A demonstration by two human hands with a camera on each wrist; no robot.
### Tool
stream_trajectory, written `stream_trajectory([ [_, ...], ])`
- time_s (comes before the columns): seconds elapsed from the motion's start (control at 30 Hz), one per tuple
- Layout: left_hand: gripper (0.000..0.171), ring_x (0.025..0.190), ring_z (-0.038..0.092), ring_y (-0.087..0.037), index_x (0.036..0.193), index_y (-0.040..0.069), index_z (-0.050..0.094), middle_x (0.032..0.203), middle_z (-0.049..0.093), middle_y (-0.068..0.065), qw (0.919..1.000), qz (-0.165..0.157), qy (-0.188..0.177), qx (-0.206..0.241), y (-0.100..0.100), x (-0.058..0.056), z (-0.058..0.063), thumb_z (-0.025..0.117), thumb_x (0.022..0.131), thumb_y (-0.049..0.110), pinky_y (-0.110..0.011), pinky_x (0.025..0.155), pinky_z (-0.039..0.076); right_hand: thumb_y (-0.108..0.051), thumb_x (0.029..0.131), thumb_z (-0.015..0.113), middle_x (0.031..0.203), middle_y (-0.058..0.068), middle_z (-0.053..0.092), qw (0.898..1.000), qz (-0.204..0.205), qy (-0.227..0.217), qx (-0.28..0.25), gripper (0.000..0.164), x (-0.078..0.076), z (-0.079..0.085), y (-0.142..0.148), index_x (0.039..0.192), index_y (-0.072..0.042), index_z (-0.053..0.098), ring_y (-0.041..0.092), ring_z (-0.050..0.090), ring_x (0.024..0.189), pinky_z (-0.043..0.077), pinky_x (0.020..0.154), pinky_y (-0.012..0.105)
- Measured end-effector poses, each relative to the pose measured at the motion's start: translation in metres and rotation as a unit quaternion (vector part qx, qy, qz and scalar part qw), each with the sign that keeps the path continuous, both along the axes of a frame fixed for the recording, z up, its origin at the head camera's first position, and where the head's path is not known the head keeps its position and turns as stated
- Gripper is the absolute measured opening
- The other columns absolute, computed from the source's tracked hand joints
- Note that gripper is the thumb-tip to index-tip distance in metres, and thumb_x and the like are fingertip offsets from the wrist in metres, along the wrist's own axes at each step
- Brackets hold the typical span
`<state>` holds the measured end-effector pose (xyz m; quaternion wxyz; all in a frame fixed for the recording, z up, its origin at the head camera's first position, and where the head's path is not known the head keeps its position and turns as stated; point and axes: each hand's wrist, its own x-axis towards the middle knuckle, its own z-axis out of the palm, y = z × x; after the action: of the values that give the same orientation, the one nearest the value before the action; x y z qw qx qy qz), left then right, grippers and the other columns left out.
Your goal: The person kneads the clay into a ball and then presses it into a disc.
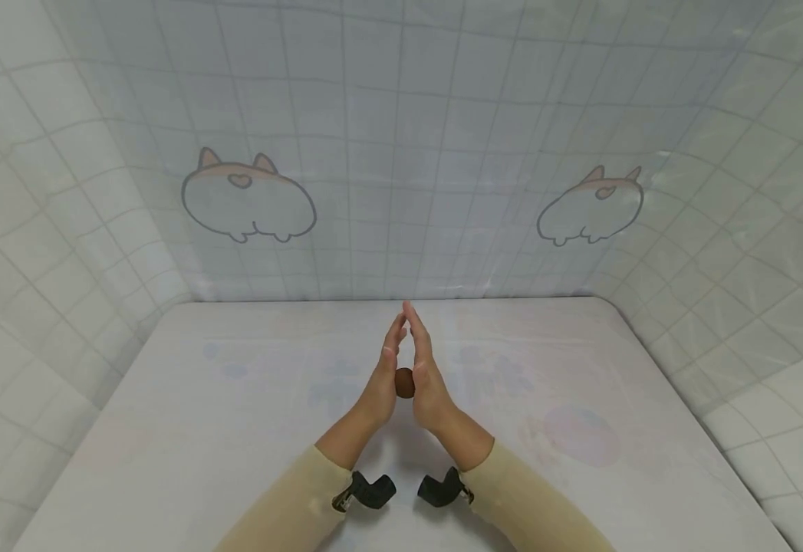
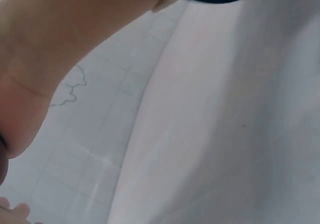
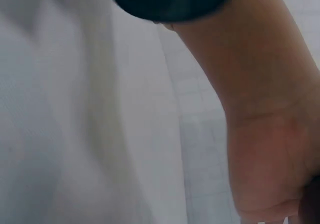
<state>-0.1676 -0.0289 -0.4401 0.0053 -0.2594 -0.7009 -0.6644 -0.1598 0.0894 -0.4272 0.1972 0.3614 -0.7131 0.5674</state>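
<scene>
A small brown ball [image 1: 404,383] sits between the two palms, near their heels, in the head view. My left hand [image 1: 382,381] presses on it from the left, its fingers straight and pointing away from me. From the other side my right hand [image 1: 429,383] presses in the same way, and the fingertips of both hands meet above the ball like a tent. The right wrist view catches the heel of the right hand [image 3: 270,169] with a dark edge of the ball [image 3: 311,201] against it. Only part of the left palm [image 2: 22,119] shows in the left wrist view.
The hands are over a white table [image 1: 235,452] with faint pastel prints. A tiled-pattern curtain [image 1: 401,153] with two cartoon animal drawings stands behind, and similar sheets flank both sides. Black wrist mounts [image 1: 373,491] sit at the cream sleeves [image 1: 297,498].
</scene>
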Motion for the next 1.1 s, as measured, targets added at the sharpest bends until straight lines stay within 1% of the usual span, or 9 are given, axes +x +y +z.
stream_trajectory([
  [0.1,0.079,0.152,0.01,-0.033,0.163,0.023,0.004,0.168,0.002,-0.002,0.9998,-0.018,-0.006,-0.009,0.0,0.001,-0.001,0.001,0.099,0.07,-0.071,0.112,0.007,-0.067,0.102,0.004,0.166,0.017,0.008,1.0,-0.025,-0.001,0.001,0.087,-0.004,0.003,0.002,0.159,-0.001,0.006,0.03,0.008,0.152,0.009,0.115,0.065],
  [0.2,0.082,0.151,0.011,-0.036,0.162,0.018,0.004,0.168,0.003,-0.006,0.9993,-0.032,0.002,-0.018,0.0,0.003,-0.002,-0.001,0.099,0.069,-0.068,0.114,0.009,-0.067,0.102,0.006,0.166,0.016,0.008,0.999,-0.033,-0.014,-0.005,0.087,-0.008,0.003,0.004,0.16,-0.003,0.006,0.031,0.008,0.152,0.01,0.115,0.066],
  [0.3,0.085,0.15,0.013,-0.039,0.162,0.013,0.003,0.168,0.002,-0.008,0.9989,-0.041,0.02,-0.015,0.001,0.005,-0.001,-0.001,0.098,0.07,-0.064,0.116,0.008,-0.071,0.1,0.008,0.167,0.013,0.005,0.999,-0.03,-0.044,-0.011,0.088,-0.012,0.003,0.006,0.161,-0.007,0.004,0.033,0.006,0.152,0.008,0.114,0.068],
  [0.37,0.086,0.15,0.013,-0.039,0.162,0.013,0.003,0.168,0.001,-0.008,0.9985,-0.044,0.03,-0.009,0.001,0.007,0.001,0.0,0.098,0.071,-0.064,0.116,0.008,-0.074,0.098,0.009,0.167,0.011,0.003,0.997,-0.027,-0.067,-0.009,0.09,-0.014,0.001,0.007,0.161,-0.011,0.003,0.034,0.005,0.152,0.008,0.113,0.07],
  [0.47,0.087,0.15,0.011,-0.039,0.162,0.012,0.001,0.168,-0.001,-0.008,0.9976,-0.049,0.049,0.007,0.002,0.008,0.004,0.001,0.098,0.071,-0.063,0.116,0.007,-0.078,0.095,0.011,0.168,0.007,0.001,0.994,-0.02,-0.103,-0.009,0.092,-0.016,-0.001,0.008,0.162,-0.016,0.002,0.033,0.004,0.152,0.007,0.112,0.071],
  [0.6,0.087,0.151,0.008,-0.038,0.161,0.01,-0.001,0.168,-0.003,-0.006,0.996,-0.047,0.071,0.029,0.001,0.009,0.01,0.003,0.099,0.07,-0.062,0.116,0.006,-0.083,0.092,0.013,0.168,0.003,0.0,0.991,-0.016,-0.133,0.004,0.094,-0.017,-0.004,0.007,0.162,-0.022,0.003,0.03,0.004,0.152,0.009,0.111,0.071],
  [0.73,0.088,0.152,0.007,-0.035,0.161,0.009,-0.001,0.168,-0.001,-0.008,0.9956,-0.025,0.082,0.039,0.0,0.007,0.015,0.003,0.099,0.071,-0.066,0.115,0.007,-0.082,0.092,0.013,0.167,0.007,0.0,0.991,-0.006,-0.129,0.019,0.094,-0.017,-0.01,0.005,0.162,-0.02,0.002,0.03,0.003,0.152,0.008,0.112,0.07],
  [0.93,0.089,0.152,0.005,-0.03,0.162,0.015,0.0,0.168,0.002,-0.006,0.996,0.016,0.077,0.042,-0.001,0.002,0.021,0.004,0.096,0.075,-0.068,0.114,0.004,-0.077,0.096,0.011,0.167,0.01,-0.001,0.994,0.014,-0.108,0.022,0.092,-0.011,-0.016,0.001,0.162,-0.014,0.0,0.032,0.005,0.15,0.008,0.113,0.069],
  [1.1,0.093,0.153,0.003,-0.028,0.162,0.015,0.0,0.167,0.003,-0.007,0.9963,0.04,0.064,0.041,-0.001,-0.004,0.021,0.006,0.094,0.078,-0.067,0.114,0.003,-0.074,0.098,0.009,0.167,0.011,0.001,0.998,0.024,-0.062,0.018,0.091,-0.003,-0.017,-0.003,0.161,-0.009,0.0,0.03,0.002,0.153,0.009,0.116,0.063],
])
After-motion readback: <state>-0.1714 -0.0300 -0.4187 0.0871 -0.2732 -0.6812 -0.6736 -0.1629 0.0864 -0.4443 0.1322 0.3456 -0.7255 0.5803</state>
